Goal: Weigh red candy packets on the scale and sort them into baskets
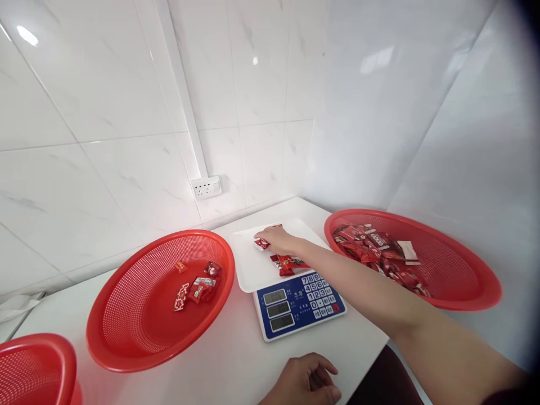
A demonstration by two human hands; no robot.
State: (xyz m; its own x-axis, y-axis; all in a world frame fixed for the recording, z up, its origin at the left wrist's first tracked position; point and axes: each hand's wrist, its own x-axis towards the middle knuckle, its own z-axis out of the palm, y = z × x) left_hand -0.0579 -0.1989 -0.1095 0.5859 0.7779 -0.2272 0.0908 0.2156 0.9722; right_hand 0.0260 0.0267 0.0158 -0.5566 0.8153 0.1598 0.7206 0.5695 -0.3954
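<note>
My right hand reaches across the white pan of a blue digital scale, its fingers lying over a red candy packet. Two more red packets lie on the pan beside my forearm. My left hand rests on the white table at the near edge, fingers curled in and holding nothing I can see. A red basket to the left of the scale holds several red packets. Another red basket on the right holds a pile of packets.
A third red basket sits at the bottom left corner. White tiled walls close the corner behind the table, with a wall socket and a cable duct above it. The table's near edge runs just right of my left hand.
</note>
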